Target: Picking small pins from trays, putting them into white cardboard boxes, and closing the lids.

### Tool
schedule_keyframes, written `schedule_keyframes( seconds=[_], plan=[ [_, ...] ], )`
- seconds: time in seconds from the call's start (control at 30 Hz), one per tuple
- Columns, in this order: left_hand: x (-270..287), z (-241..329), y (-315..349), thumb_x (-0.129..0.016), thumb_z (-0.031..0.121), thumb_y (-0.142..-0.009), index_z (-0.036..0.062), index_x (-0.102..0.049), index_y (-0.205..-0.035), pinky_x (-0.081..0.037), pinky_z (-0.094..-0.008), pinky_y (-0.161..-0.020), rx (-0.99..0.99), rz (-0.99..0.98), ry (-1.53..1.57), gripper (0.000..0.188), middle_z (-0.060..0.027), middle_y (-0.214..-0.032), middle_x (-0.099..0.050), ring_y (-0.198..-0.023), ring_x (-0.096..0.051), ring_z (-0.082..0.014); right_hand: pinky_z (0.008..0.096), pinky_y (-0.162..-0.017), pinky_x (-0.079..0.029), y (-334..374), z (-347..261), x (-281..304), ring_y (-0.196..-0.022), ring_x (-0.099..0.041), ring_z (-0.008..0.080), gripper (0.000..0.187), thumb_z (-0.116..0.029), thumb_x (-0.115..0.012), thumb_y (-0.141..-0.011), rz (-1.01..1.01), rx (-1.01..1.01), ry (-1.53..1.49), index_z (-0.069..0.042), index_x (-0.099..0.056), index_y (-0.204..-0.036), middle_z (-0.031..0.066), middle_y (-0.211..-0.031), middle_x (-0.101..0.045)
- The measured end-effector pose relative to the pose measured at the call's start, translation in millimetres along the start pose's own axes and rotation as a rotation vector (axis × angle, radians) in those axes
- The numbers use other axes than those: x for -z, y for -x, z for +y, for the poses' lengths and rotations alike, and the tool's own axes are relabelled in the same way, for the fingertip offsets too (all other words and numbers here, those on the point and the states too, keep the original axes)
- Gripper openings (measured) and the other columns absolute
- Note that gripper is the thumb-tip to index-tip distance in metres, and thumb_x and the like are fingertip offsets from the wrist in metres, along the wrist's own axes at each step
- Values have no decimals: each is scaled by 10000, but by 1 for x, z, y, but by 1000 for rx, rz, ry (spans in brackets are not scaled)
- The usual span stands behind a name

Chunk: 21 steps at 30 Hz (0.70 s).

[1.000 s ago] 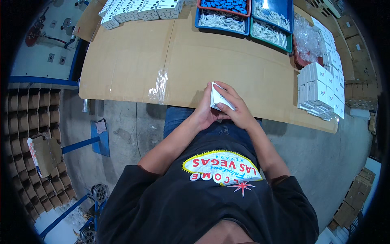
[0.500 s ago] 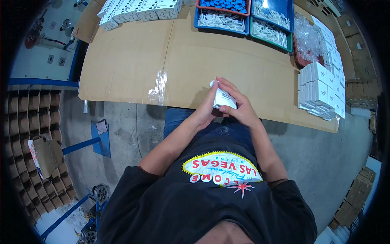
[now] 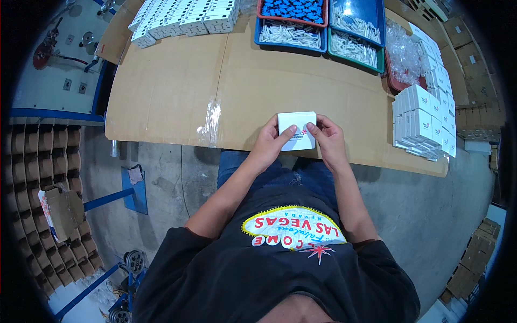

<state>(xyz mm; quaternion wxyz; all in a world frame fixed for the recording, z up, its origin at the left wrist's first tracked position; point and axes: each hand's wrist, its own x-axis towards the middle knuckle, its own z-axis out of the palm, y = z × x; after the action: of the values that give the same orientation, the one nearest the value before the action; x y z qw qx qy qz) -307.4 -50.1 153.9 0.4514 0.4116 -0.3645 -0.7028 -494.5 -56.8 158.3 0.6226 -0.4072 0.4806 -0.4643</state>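
Between my two hands is a small white box with dark and pink print on its upper face. My left hand grips its left side, thumb lying across the top. On the opposite side my right hand holds it the same way, its thumb on the print. The fingers underneath are hidden. The box is just over the near edge of a cardboard-covered table.
Stacked white boxes stand at the table's right end, beside clear plastic bags in a red tray. At the back are a blue tray of white pieces, a red tray of blue pieces and rows of white boxes.
The white box has turned from a tilted position to face up squarely. My hands have moved apart to its left and right sides, with both thumbs now on top.
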Motion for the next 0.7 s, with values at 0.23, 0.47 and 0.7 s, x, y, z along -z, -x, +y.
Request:
schedule_keyframes(
  seconds=[0.23, 0.47, 0.7],
  plan=[
    [2, -2, 1, -646, 222, -1033, 10, -578, -1252, -535, -302, -928, -146, -41, -64, 312, -74, -1127, -696, -1045, -661, -127, 276, -900, -515, 4, -10, -2, -988, -636, 123, 259, -69, -722, -955, -50, 163, 118, 30, -656, -1186, 58, -1069, -693],
    [-9, 10, -6, -574, 359, -1059, 39, -544, -1314, -520, -391, -999, -69, 191, 458, 410, -100, -1219, -671, -1109, -672, -220, 275, -890, -530, 6, -13, -21, -1055, -636, 137, 382, -46, -775, -904, 5, 148, -16, 16, -603, -1239, 76, -1107, -665],
    [-5, 5, -2, -624, 367, -1029, 42, -468, -1426, -432, -380, -1096, 96, 46, 528, 536, -109, -1401, -578, -1310, -534, -200, 273, -841, -541, 8, -16, -22, -1022, -637, 135, 389, 38, -730, -893, 67, 166, -164, 3, -564, -1243, 58, -1121, -646]
  ],
)
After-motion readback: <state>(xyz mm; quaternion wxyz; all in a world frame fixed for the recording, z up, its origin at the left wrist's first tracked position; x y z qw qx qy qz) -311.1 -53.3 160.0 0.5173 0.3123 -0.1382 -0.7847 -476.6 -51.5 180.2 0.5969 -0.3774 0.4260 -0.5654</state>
